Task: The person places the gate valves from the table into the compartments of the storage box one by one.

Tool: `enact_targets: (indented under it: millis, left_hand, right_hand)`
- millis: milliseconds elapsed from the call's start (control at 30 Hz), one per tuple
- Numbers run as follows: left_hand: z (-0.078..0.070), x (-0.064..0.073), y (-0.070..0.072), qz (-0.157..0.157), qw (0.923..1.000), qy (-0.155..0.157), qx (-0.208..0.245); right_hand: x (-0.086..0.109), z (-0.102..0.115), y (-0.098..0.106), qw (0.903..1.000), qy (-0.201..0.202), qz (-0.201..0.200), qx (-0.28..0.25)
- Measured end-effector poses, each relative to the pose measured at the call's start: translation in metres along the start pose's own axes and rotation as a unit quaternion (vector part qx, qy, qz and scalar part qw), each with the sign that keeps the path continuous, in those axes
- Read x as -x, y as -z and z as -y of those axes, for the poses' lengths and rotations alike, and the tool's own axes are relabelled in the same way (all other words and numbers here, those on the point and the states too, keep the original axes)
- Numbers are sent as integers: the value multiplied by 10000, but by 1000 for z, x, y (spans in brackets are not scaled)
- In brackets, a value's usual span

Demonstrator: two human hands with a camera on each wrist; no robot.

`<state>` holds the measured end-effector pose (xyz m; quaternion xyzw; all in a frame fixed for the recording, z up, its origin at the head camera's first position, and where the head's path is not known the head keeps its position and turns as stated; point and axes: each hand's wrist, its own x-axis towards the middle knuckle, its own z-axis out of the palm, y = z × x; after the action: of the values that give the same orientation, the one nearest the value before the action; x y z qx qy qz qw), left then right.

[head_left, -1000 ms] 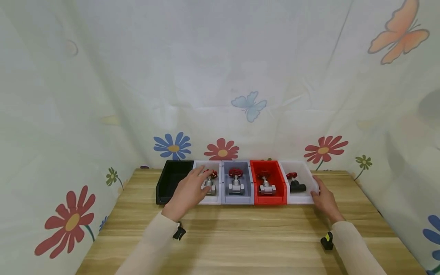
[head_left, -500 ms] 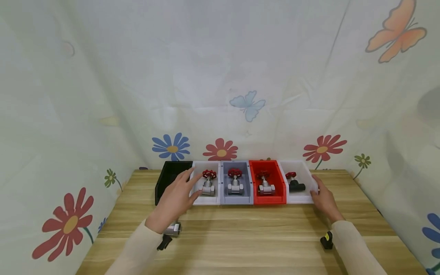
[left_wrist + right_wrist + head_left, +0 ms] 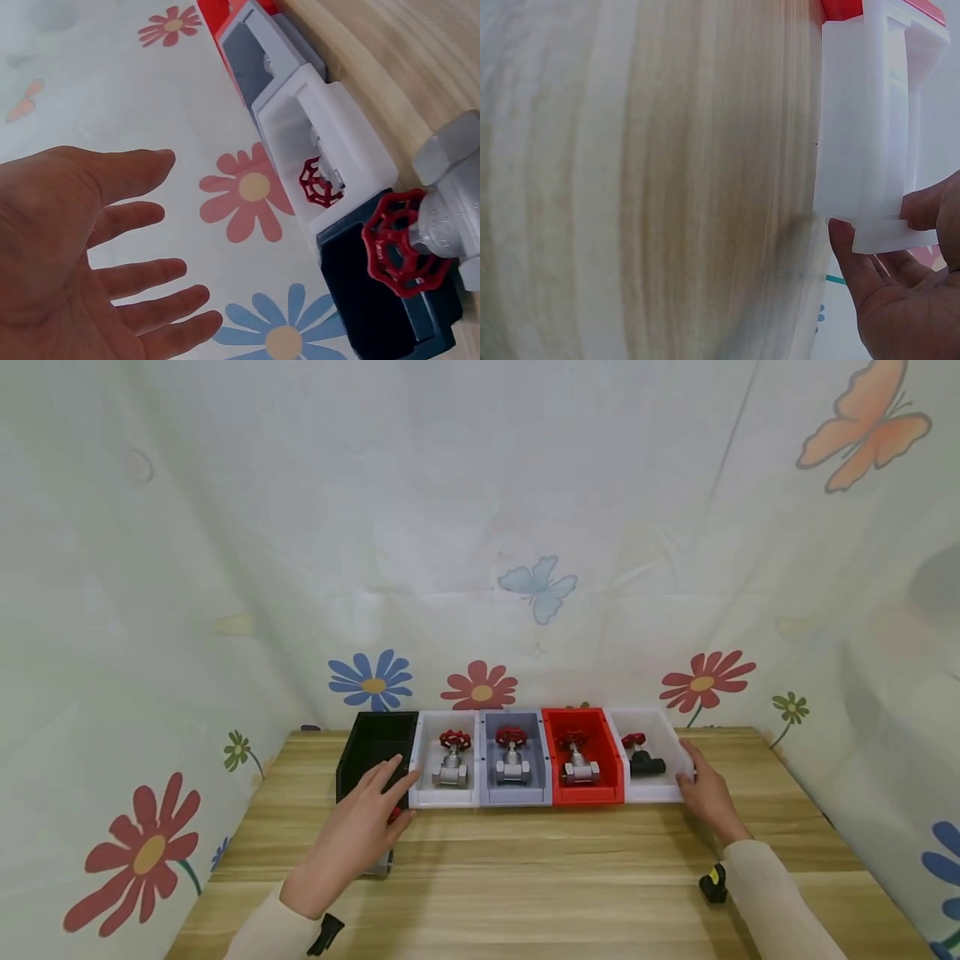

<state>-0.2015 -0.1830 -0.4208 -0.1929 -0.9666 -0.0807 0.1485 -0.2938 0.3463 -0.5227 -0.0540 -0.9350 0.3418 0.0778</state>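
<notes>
My left hand (image 3: 352,833) hovers at the front of the black bin (image 3: 381,739), fingers spread and holding nothing. Beneath it, partly hidden in the head view, a silver gate valve (image 3: 444,229) with a red handwheel stands on the table in front of that bin. With my right hand (image 3: 707,795) I grip the side wall of the right-end white bin (image 3: 847,120), thumb inside and fingers outside. A black-bodied valve (image 3: 647,765) with a red handle lies in this bin.
Between the end bins stand a white bin (image 3: 442,798), a grey bin (image 3: 514,797) and a red bin (image 3: 588,797), side by side. Each holds a silver valve with a red handwheel. A flower-printed curtain (image 3: 480,527) rises right behind the wooden table (image 3: 540,893).
My left hand has drawn back to the left and toward me, away from the left white bin, uncovering the valve there. The right hand has stayed on its bin.
</notes>
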Motion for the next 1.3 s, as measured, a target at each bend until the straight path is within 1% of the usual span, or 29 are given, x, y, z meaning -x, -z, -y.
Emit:
enact_targets:
  millis: [133, 233, 533, 767, 967, 1067, 1200, 1300]
  left_hand:
    - [4, 9, -2, -49, 10000, -44, 62]
    - [8, 15, -6, -13, 10000, -15, 69]
    - [20, 28, -24, 294, 9995, 134, -23]
    - [26, 33, -33, 517, 9979, 360, 133]
    - [33, 37, -42, 737, 9953, 588, 215]
    - [37, 40, -46, 854, 9940, 648, 210]
    - [41, 45, -50, 922, 9936, 603, 239]
    - [44, 49, -53, 881, 9946, 478, 259]
  right_hand:
    - [0, 0, 0, 10000, 31, -36, 2]
    - [0, 0, 0, 10000, 39, -25, -9]
    - [1, -2, 0, 9999, 130, -62, 21]
    - [0, 0, 1, 10000, -51, 64, -43]
    - [0, 1, 2, 10000, -15, 45, -9]
    - [0, 1, 2, 10000, 10, 15, 21]
    - [0, 1, 1, 10000, -19, 36, 29]
    - [0, 1, 1, 10000, -66, 74, 12]
